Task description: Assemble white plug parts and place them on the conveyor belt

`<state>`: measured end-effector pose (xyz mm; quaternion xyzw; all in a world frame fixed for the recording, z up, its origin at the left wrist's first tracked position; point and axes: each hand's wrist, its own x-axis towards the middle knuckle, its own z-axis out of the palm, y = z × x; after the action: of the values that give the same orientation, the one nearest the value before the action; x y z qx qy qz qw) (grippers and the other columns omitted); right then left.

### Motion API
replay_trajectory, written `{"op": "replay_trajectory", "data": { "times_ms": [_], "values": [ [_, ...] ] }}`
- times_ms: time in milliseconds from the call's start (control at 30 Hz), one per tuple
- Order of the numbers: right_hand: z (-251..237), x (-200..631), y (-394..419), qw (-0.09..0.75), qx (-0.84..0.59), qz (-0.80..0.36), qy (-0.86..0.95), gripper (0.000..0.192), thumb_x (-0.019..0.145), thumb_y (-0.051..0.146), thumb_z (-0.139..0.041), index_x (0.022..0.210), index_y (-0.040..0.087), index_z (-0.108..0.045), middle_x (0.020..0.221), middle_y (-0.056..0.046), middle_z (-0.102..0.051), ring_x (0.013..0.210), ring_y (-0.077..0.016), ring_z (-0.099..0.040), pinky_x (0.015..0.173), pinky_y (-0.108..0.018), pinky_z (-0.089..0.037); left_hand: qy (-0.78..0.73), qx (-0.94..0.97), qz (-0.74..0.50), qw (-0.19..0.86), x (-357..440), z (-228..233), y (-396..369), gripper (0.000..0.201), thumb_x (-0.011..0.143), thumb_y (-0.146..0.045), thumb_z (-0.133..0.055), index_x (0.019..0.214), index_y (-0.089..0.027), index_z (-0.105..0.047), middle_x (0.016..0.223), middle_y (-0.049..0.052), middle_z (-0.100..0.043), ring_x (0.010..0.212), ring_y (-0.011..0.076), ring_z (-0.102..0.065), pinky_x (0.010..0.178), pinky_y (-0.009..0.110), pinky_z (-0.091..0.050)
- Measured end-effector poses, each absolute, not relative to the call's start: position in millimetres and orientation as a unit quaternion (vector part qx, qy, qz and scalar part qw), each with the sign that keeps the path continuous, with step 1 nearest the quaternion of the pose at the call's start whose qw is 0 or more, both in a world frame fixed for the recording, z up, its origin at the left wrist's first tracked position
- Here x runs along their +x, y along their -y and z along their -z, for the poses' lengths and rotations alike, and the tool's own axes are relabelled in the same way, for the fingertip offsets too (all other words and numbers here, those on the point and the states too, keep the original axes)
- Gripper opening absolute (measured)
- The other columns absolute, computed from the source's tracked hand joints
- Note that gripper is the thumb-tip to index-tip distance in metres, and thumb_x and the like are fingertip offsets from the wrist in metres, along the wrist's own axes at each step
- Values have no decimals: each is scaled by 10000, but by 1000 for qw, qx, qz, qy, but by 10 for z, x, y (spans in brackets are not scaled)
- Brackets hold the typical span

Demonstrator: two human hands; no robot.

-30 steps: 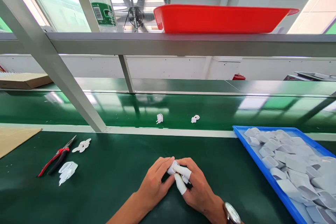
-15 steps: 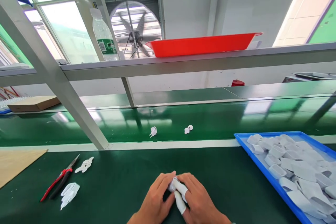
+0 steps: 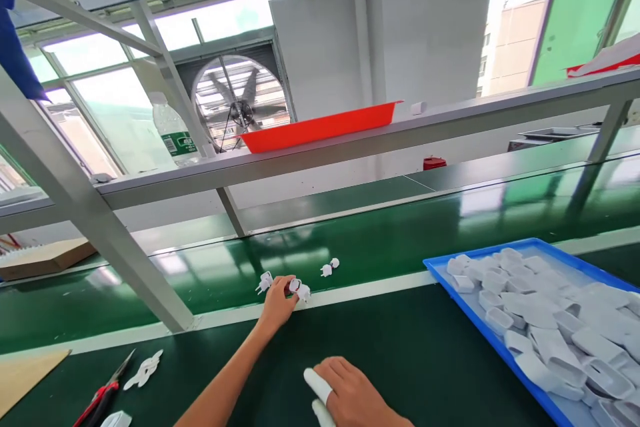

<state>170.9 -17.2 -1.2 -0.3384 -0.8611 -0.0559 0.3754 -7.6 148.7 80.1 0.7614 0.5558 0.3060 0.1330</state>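
My left hand (image 3: 279,301) is stretched out over the near edge of the green belt, its fingers closed on a small white plastic plug (image 3: 303,292) with prongs. Just left of those fingers lies another white pronged plug (image 3: 265,282), and a pair of small white pieces (image 3: 327,269) rests farther right on the belt. Low over the dark green table is my right hand (image 3: 353,390), white covers on its thumb and a finger. Those covered digits stand apart, with nothing seen between them.
At the right stands a blue tray (image 3: 480,340) heaped with white plastic shells (image 3: 560,320). Red-handled pliers (image 3: 103,397) and flat white pieces (image 3: 144,370) lie at the left. Above the belt, a metal shelf (image 3: 320,155) carries a red tray (image 3: 320,127) and a bottle (image 3: 174,132).
My hands were together over the table. The left has moved forward to the belt with the white plug, while the right stays near the table's front. The view has tilted and swung right.
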Motion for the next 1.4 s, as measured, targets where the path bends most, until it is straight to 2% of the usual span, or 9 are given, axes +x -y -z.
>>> {"op": "replay_trajectory", "data": {
  "times_ms": [200,333,433,533,667,900,1133,1233,1400],
  "values": [
    [138,1695,5,401,-355,64,842,186,1036,256,-467,978,208,-637,855,-57,-703,757,-192,-655,711,-306,-598,-619,737,-258,75,-60,-793,-1843,308,802,-148,-667,1108,-111,-667,1056,121,-700,1024,267,-674,969,454,-536],
    [93,1666,-21,472,-338,83,810,300,1053,260,-384,874,221,-622,708,-37,-660,610,-177,-597,606,-278,-562,-592,769,-240,12,0,-835,-1695,653,744,-32,-555,1392,-112,-528,1405,199,-559,1372,339,-479,1139,505,-397],
    [112,1635,-33,498,-327,113,795,358,1051,244,-354,804,218,-612,653,-36,-631,566,-169,-563,583,-269,-537,-534,815,-225,-11,170,-854,-1620,652,813,-113,-574,1455,-171,-478,1476,147,-523,1461,330,-366,1191,528,-317],
    [188,1631,-62,468,-334,125,809,332,1035,250,-415,770,215,-611,668,-44,-636,592,-175,-566,589,-273,-520,-504,837,-214,-16,380,-851,-1668,511,822,-205,-645,1328,-153,-601,1276,161,-662,1409,389,-417,1160,588,-317],
    [275,1672,-120,423,-348,125,827,259,1010,247,-494,789,214,-625,700,-38,-658,634,-179,-578,624,-284,-513,-497,836,-231,-16,579,-918,-1706,272,885,-145,-494,1036,-117,-718,984,173,-720,1151,382,-602,1017,583,-432],
    [-160,1826,99,325,-310,158,879,202,957,236,-607,762,188,-622,843,-21,-701,763,-166,-589,669,-308,-486,-435,850,-293,58,377,-997,-885,376,1023,-393,-378,1165,-198,-666,1128,100,-713,995,226,-693,914,385,-575],
    [-623,1970,320,262,-307,119,907,161,963,324,-572,987,184,-648,1026,0,-712,911,-161,-607,844,-301,-497,-506,737,-325,308,-221,-661,-428,480,813,-626,-635,1079,-233,-705,951,35,-789,837,245,-773,792,318,-651],
    [-685,2021,301,242,-328,118,905,181,933,282,-584,1071,185,-648,1063,-10,-708,934,-172,-616,840,-309,-499,-514,725,-335,312,-254,-601,-312,482,778,-638,-649,1054,-250,-718,951,18,-791,834,243,-775,777,295,-652],
    [-914,2307,425,212,-431,143,865,63,887,201,-626,923,173,-668,1114,-69,-687,953,-212,-601,825,-355,-510,-496,771,-331,223,-303,-638,-93,399,814,-631,-619,1034,-320,-739,1018,-29,-775,860,208,-762,738,247,-637]
  ]
}}
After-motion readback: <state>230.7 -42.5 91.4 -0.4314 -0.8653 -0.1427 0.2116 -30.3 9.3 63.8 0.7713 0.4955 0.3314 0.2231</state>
